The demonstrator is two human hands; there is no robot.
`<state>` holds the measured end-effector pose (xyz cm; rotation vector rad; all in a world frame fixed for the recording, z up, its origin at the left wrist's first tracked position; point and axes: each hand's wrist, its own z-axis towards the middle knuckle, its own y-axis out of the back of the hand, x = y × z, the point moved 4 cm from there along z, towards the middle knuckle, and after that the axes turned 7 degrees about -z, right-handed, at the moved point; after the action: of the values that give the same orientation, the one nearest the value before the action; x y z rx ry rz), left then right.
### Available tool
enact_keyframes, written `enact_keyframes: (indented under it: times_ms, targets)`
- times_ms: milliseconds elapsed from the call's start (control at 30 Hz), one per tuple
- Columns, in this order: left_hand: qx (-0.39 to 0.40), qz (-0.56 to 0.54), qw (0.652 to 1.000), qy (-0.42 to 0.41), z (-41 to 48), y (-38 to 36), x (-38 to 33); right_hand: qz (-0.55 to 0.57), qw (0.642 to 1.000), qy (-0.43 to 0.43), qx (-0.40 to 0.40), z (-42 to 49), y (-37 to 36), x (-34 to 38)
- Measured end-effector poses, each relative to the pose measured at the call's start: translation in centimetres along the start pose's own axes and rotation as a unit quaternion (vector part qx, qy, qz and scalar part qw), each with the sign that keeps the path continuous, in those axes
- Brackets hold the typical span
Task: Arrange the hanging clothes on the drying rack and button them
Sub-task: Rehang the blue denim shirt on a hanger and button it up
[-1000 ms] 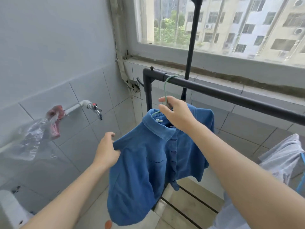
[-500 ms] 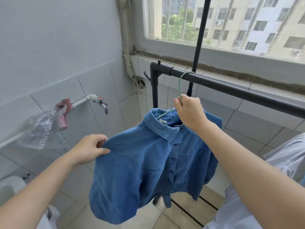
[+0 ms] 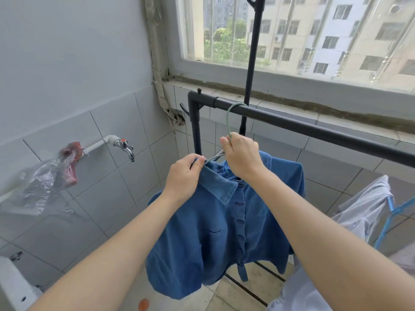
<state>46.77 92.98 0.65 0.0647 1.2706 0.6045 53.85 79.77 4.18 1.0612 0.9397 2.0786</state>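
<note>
A blue denim shirt (image 3: pixel 215 239) hangs on a pale green hanger (image 3: pixel 229 118), whose hook sits over the black bar of the drying rack (image 3: pixel 314 131) near its left corner. My right hand (image 3: pixel 241 158) grips the hanger's neck just below the hook. My left hand (image 3: pixel 185 176) pinches the left side of the shirt's collar. The shirt's front placket with its dark buttons faces me and looks closed along most of its length.
A white garment (image 3: pixel 368 209) on a blue hanger (image 3: pixel 390 218) hangs at the right. A tap (image 3: pixel 125 145) and a plastic bag (image 3: pixel 45 180) stick out from the tiled left wall. A black rack post (image 3: pixel 251 63) rises in front of the window.
The hanger hook now rests on the rack bar. My left hand left the shirt's left shoulder and moved up to the collar. My right hand stayed on the hanger.
</note>
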Motion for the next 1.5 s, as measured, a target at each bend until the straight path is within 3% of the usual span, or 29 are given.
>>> enact_keyframes:
  times_ms: [67,100,167,267,367,467,567,633,733,800,933,1000,1133,1300,1400,1500]
  targets:
    - [0.000,-0.136,0.990,0.050,0.6,0.2,0.6,0.052,0.998,0.012,0.034,-0.1,0.6,-0.7]
    - [0.003,-0.152,0.987,0.059,0.8,0.3,0.8,0.094,0.994,0.009,0.053,-0.1,1.1,-1.3]
    - [0.036,-0.080,0.995,0.051,0.9,0.5,1.5,0.143,0.989,-0.008,0.034,0.1,2.5,-3.0]
    - [0.054,0.014,0.997,0.047,1.1,0.4,1.9,0.063,0.995,-0.071,-0.008,0.4,3.1,-6.3]
    - [0.036,0.010,0.998,0.052,1.2,-0.5,1.6,-0.033,0.980,-0.161,0.109,0.1,0.9,-7.6]
    - [0.045,0.054,0.997,0.020,1.0,-1.2,1.8,-0.001,0.984,-0.167,0.064,0.2,0.3,-7.9]
    - [0.124,0.066,0.990,-0.001,1.0,-1.6,1.7,0.043,0.987,-0.152,-0.005,0.0,0.4,-8.5]
    - [0.163,0.073,0.984,-0.003,1.0,-1.9,1.4,0.052,0.984,-0.170,0.004,0.2,0.2,-8.8]
    - [0.200,0.065,0.977,0.023,0.5,-1.6,1.5,0.005,0.970,-0.229,0.079,0.4,-0.6,-9.3]
    - [0.231,0.036,0.971,0.045,-0.1,-1.7,1.7,0.030,0.963,-0.260,0.067,-0.5,-0.8,-9.2]
    - [0.160,0.016,0.987,0.014,-0.8,-3.1,0.8,0.240,0.946,-0.217,0.040,-3.8,-2.4,-6.4]
    - [0.119,0.036,0.992,-0.004,-0.7,-4.2,0.1,0.237,0.943,-0.225,0.060,-5.5,-2.6,-5.8]
    - [0.102,-0.003,0.995,-0.012,-1.1,-7.2,-0.8,0.205,0.930,-0.304,0.011,-8.6,-0.2,-5.2]
    - [0.158,-0.035,0.987,-0.005,-2.4,-9.2,-0.5,0.148,0.957,-0.246,-0.044,-13.2,4.5,-1.7]
    - [0.184,-0.049,0.982,-0.005,-4.4,-8.9,0.2,0.032,0.962,-0.220,-0.157,-17.2,8.5,-1.5]
    - [0.168,-0.010,0.985,0.034,-6.3,-8.0,1.1,-0.062,0.920,-0.279,-0.267,-21.7,11.2,-3.1]
